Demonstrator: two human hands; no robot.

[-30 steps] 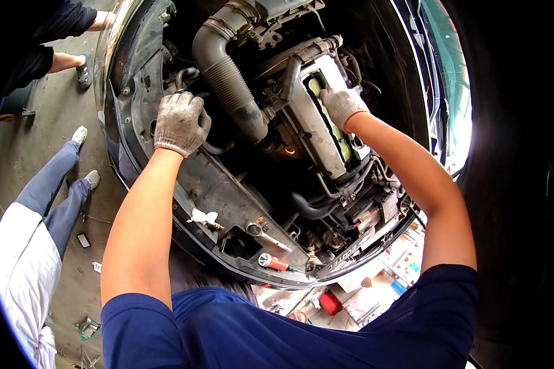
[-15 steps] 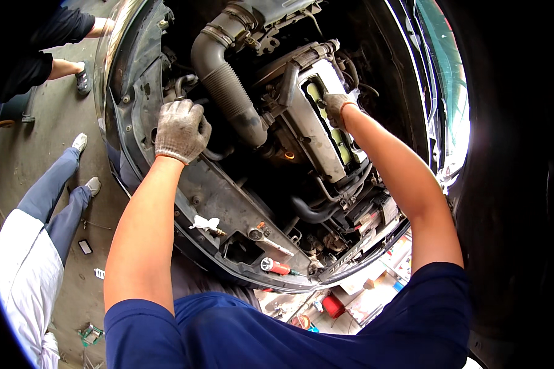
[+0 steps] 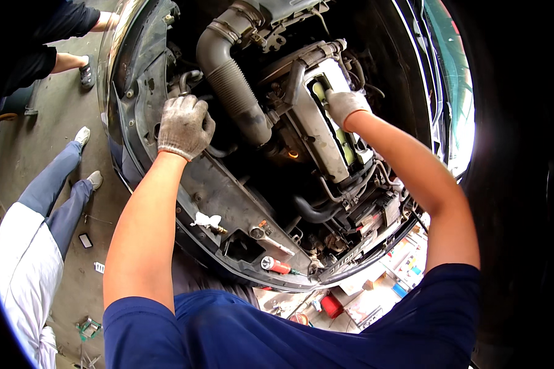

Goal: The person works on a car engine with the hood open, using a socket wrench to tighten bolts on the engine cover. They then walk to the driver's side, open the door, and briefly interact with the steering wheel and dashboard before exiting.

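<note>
My left hand (image 3: 186,126), in a dirty knit work glove, is closed in a fist at the car's front panel (image 3: 218,190), just below a small bent pipe (image 3: 191,80). Its palm side is hidden. My right hand (image 3: 346,109), also gloved, reaches over the engine (image 3: 314,138). Its fingers curl into the long yellow-green recess (image 3: 345,144) along the engine's pale top cover. Whatever those fingers hold, if anything, is out of sight. Between my hands runs a thick ribbed air intake hose (image 3: 231,80).
On the front panel lie a crumpled white tissue (image 3: 206,219), a ratchet (image 3: 274,241) and a red flashlight (image 3: 274,265). A black hose (image 3: 314,212) bends beside the engine. Two people are at the left; one wears a white top (image 3: 28,258). A phone-like object (image 3: 85,240) lies on the floor.
My right hand has turned, so more of the back of its glove shows, and its elbow has swung outward. My left fist stays at the front panel. The view has shifted slightly.
</note>
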